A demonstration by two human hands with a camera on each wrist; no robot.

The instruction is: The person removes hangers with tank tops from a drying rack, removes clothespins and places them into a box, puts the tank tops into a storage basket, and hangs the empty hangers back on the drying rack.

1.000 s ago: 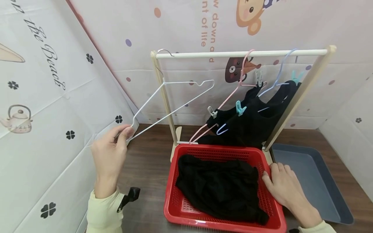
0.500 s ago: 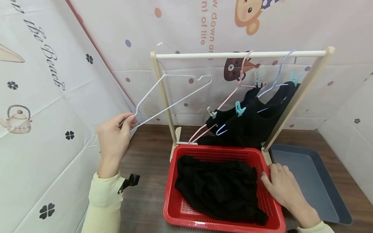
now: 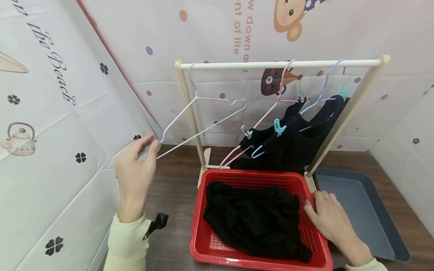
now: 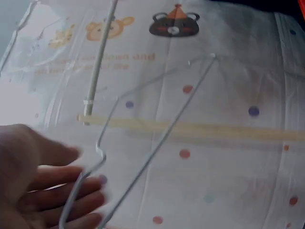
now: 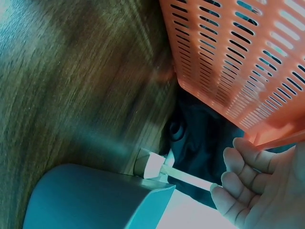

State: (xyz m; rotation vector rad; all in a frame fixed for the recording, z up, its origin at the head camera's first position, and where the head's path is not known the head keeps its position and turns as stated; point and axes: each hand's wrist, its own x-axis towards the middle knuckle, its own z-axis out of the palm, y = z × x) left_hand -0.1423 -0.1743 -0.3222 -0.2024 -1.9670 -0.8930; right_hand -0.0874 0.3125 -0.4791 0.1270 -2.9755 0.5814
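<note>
A white wire hanger [image 3: 207, 130] hangs at the left end of the rack's white rail [image 3: 237, 65], its hook over the rail and its body slanting toward me. Right beside the hanger's near end is my left hand [image 3: 135, 165], thumb and fingers apart. The left wrist view shows those fingers [image 4: 78, 193] spread loosely behind the hanger wire. My right hand [image 3: 330, 216] rests at the right rim of a red basket [image 3: 198, 229], thumb over the rim and fingers relaxed on the outside. A crumpled black garment [image 3: 254, 218] lies in the basket.
Farther right on the rail hang a pink hanger [image 3: 268, 113] and a blue hanger [image 3: 325, 84] with black garments [image 3: 298, 145] held by clothespins [image 3: 279, 127]. A grey tray [image 3: 359, 210] lies right of the basket. Patterned sheets enclose the table.
The white hanger's hook, earlier raised above the rail, has come down onto it. My left hand has let go of the hanger. The right hand has stayed put.
</note>
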